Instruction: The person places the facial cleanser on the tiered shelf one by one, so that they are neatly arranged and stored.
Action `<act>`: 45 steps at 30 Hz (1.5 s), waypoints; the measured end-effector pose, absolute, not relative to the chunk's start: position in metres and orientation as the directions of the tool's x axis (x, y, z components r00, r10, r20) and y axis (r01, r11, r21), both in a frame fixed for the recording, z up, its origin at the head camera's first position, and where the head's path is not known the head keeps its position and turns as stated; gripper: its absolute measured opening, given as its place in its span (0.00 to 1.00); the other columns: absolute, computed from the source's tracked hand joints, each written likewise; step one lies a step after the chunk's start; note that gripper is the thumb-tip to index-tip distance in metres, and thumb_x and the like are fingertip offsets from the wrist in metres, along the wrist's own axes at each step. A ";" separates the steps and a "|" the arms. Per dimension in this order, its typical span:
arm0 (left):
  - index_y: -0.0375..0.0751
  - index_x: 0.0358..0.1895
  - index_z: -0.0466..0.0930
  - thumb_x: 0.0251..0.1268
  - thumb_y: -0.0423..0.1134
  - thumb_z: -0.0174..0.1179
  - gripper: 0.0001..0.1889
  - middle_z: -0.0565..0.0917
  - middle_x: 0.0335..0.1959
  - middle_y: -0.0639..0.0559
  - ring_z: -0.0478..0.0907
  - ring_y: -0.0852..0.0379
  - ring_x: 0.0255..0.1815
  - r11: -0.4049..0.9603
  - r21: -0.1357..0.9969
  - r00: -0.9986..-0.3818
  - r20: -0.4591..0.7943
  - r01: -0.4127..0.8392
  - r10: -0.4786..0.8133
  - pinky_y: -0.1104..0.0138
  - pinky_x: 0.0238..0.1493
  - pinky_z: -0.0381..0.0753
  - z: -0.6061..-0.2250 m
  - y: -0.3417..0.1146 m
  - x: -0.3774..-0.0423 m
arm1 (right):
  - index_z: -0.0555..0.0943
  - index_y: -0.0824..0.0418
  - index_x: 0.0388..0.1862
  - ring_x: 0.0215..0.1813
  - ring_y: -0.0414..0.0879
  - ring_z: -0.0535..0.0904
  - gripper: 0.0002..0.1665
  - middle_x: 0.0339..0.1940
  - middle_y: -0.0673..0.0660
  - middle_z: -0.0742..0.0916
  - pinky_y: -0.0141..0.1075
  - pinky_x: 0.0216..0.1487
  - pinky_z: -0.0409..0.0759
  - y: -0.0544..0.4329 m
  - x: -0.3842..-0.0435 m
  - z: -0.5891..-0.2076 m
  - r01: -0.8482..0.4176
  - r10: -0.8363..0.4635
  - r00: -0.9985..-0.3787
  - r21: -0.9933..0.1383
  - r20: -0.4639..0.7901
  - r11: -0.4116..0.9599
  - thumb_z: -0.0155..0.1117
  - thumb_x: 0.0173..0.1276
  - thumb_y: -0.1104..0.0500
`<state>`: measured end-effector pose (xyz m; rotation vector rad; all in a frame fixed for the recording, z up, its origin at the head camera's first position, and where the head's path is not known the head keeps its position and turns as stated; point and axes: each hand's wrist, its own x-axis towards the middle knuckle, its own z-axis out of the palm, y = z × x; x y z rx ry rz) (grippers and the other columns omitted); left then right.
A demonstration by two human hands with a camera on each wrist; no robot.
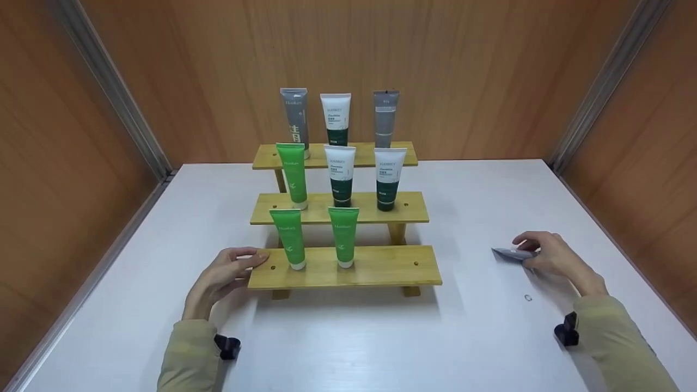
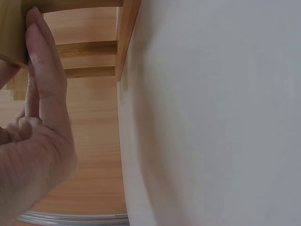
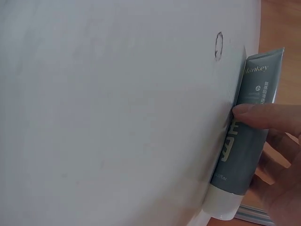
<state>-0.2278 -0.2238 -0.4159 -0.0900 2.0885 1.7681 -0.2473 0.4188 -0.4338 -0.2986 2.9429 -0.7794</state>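
Note:
My left hand point(image 1: 222, 276) grips the left end of the lowest step of a three-step wooden display stand point(image 1: 386, 267), thumb on top and fingers underneath. In the left wrist view, the fingers point(image 2: 47, 80) lie along the board's underside. Off to the right of the stand, my right hand point(image 1: 561, 262) pinches a grey squeeze tube point(image 1: 512, 253) low at the table. The right wrist view shows this tube point(image 3: 251, 136) with its white cap and gold lettering, the thumb across its front. Two green tubes point(image 1: 344, 237) stand cap-down on the lowest step.
On the middle step stand a green tube point(image 1: 294, 174) and two white-and-dark-green tubes point(image 1: 387, 177). The top step holds a white-and-green tube point(image 1: 336, 117) between two grey tubes point(image 1: 385, 117). A small ring-shaped mark or object point(image 1: 528, 298) is on the white table point(image 1: 348, 348). Wooden walls point(image 1: 463, 71) enclose it.

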 end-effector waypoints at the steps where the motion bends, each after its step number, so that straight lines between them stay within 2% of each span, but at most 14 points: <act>1: 0.24 0.69 0.66 0.72 0.43 0.61 0.31 0.88 0.41 0.56 0.88 0.62 0.38 0.195 0.933 -0.917 -0.340 -0.302 0.208 0.70 0.42 0.87 -0.416 -0.224 -0.228 | 0.81 0.70 0.54 0.50 0.58 0.83 0.27 0.46 0.68 0.88 0.39 0.47 0.78 0.419 -0.248 -0.434 -0.170 -0.211 -0.977 -0.498 -0.027 0.850 0.67 0.51 0.74; 7: 0.27 0.66 0.70 0.72 0.44 0.62 0.28 0.88 0.41 0.57 0.87 0.62 0.38 0.193 0.934 -0.915 -0.339 -0.300 0.219 0.70 0.41 0.87 -0.415 -0.225 -0.228 | 0.82 0.69 0.53 0.51 0.61 0.84 0.25 0.47 0.68 0.89 0.44 0.50 0.80 0.414 -0.247 -0.432 -0.205 -0.237 -0.972 -0.504 0.001 0.839 0.66 0.53 0.75; 11: 0.27 0.66 0.70 0.72 0.44 0.62 0.28 0.88 0.41 0.56 0.87 0.62 0.38 0.192 0.935 -0.916 -0.336 -0.297 0.220 0.70 0.42 0.87 -0.415 -0.225 -0.228 | 0.82 0.68 0.53 0.51 0.62 0.84 0.24 0.47 0.68 0.89 0.48 0.52 0.80 0.409 -0.247 -0.431 -0.228 -0.251 -0.968 -0.508 0.024 0.831 0.64 0.54 0.76; 14: 0.26 0.66 0.69 0.72 0.44 0.61 0.29 0.88 0.41 0.56 0.87 0.62 0.38 0.201 0.934 -0.916 -0.338 -0.296 0.218 0.70 0.41 0.87 -0.416 -0.225 -0.228 | 0.83 0.67 0.52 0.50 0.60 0.84 0.23 0.47 0.67 0.89 0.46 0.52 0.80 0.404 -0.248 -0.429 -0.254 -0.262 -0.963 -0.508 0.058 0.823 0.66 0.56 0.75; 20: 0.27 0.66 0.70 0.72 0.44 0.61 0.28 0.87 0.40 0.56 0.87 0.62 0.37 0.216 0.929 -0.916 -0.345 -0.301 0.206 0.70 0.40 0.87 -0.416 -0.225 -0.228 | 0.83 0.67 0.54 0.48 0.52 0.83 0.22 0.49 0.64 0.88 0.30 0.49 0.78 0.389 -0.246 -0.423 -0.290 -0.276 -0.955 -0.538 0.110 0.791 0.70 0.59 0.71; 25: 0.25 0.69 0.66 0.73 0.45 0.61 0.32 0.88 0.42 0.55 0.87 0.63 0.38 0.225 0.928 -0.916 -0.344 -0.298 0.205 0.70 0.41 0.87 -0.416 -0.224 -0.228 | 0.79 0.72 0.59 0.52 0.54 0.83 0.25 0.52 0.69 0.86 0.23 0.49 0.78 0.373 -0.242 -0.415 -0.284 -0.276 -0.955 -0.625 0.112 0.728 0.70 0.61 0.69; 30: 0.24 0.70 0.63 0.73 0.46 0.61 0.34 0.89 0.42 0.54 0.88 0.62 0.39 0.221 0.930 -0.917 -0.339 -0.293 0.209 0.70 0.42 0.87 -0.416 -0.225 -0.228 | 0.78 0.72 0.60 0.55 0.60 0.83 0.26 0.52 0.69 0.86 0.28 0.52 0.81 0.355 -0.239 -0.407 -0.292 -0.286 -0.950 -0.695 0.129 0.657 0.70 0.64 0.68; 34: 0.24 0.70 0.65 0.72 0.46 0.61 0.34 0.89 0.43 0.54 0.88 0.62 0.40 0.225 0.928 -0.918 -0.341 -0.295 0.202 0.69 0.43 0.87 -0.416 -0.225 -0.227 | 0.78 0.69 0.62 0.55 0.60 0.84 0.27 0.54 0.68 0.86 0.33 0.53 0.83 0.340 -0.235 -0.401 -0.303 -0.288 -0.946 -0.728 0.151 0.615 0.71 0.65 0.66; 36: 0.25 0.69 0.66 0.72 0.47 0.62 0.33 0.89 0.43 0.54 0.88 0.62 0.40 0.226 0.926 -0.918 -0.346 -0.301 0.192 0.69 0.43 0.87 -0.416 -0.225 -0.227 | 0.77 0.68 0.63 0.55 0.57 0.85 0.28 0.55 0.67 0.86 0.33 0.54 0.83 0.334 -0.234 -0.398 -0.300 -0.279 -0.947 -0.748 0.159 0.591 0.71 0.65 0.65; 42: 0.25 0.70 0.65 0.72 0.47 0.61 0.34 0.88 0.43 0.54 0.87 0.62 0.40 0.234 0.926 -0.918 -0.345 -0.298 0.196 0.69 0.43 0.87 -0.415 -0.224 -0.227 | 0.76 0.66 0.65 0.51 0.33 0.84 0.30 0.56 0.66 0.86 0.30 0.57 0.83 0.314 -0.231 -0.392 -0.290 -0.236 -0.953 -0.805 0.191 0.518 0.72 0.65 0.64; 45: 0.25 0.70 0.64 0.72 0.48 0.61 0.34 0.88 0.43 0.54 0.87 0.62 0.40 0.238 0.925 -0.918 -0.345 -0.296 0.197 0.69 0.43 0.87 -0.416 -0.224 -0.228 | 0.75 0.66 0.67 0.50 0.29 0.85 0.31 0.57 0.67 0.86 0.29 0.57 0.83 0.306 -0.229 -0.389 -0.299 -0.223 -0.950 -0.836 0.217 0.460 0.72 0.65 0.63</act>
